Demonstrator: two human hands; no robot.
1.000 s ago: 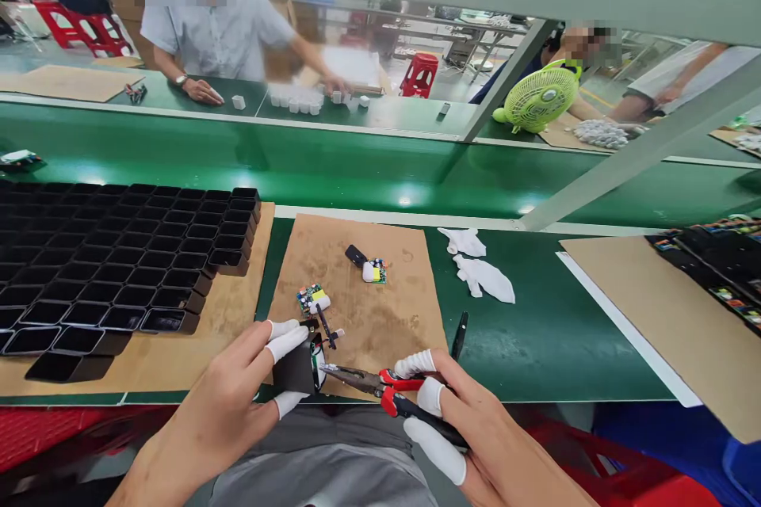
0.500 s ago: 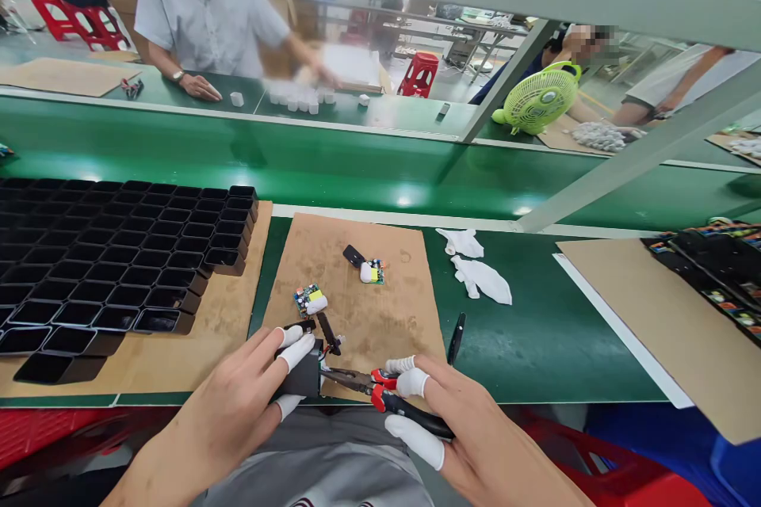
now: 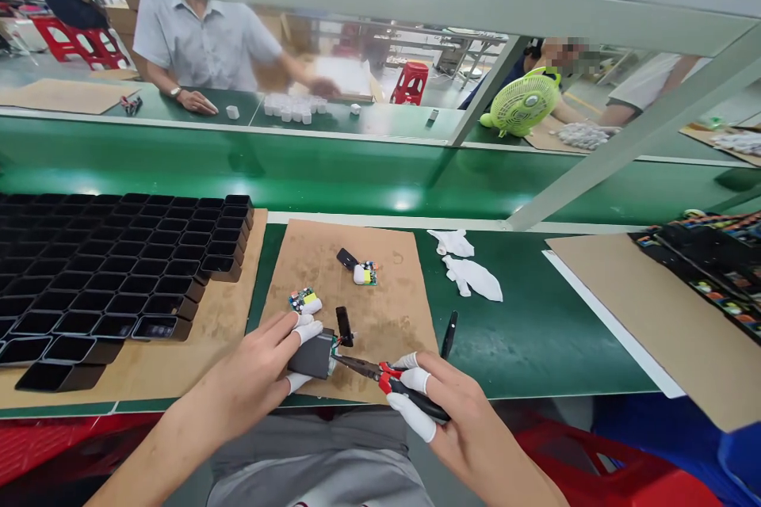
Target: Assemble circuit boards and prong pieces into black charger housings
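Observation:
My left hand (image 3: 255,384), with white finger cots, grips a small black housing (image 3: 312,356) over the near edge of a brown cardboard sheet (image 3: 392,317). My right hand (image 3: 457,420) is closed on red-and-black needle-nose pliers (image 3: 386,380) whose tips reach into the open end of the housing. A black part with wires (image 3: 343,326) sticks up from the housing. Two small circuit boards (image 3: 303,301) (image 3: 364,275) and a black piece (image 3: 346,258) lie on the cardboard further away.
Rows of black open housings (image 3: 119,269) fill the left of the bench. White finger cots (image 3: 469,273) and a black pen-like tool (image 3: 449,333) lie on the green mat. Trays of boards (image 3: 707,253) sit right. Other people work across the conveyor by a green fan (image 3: 523,103).
Both hands have moved slightly up and away over the cardboard. The housing is turned flatter, the black wired part stands more upright, and the pliers stay at its open end.

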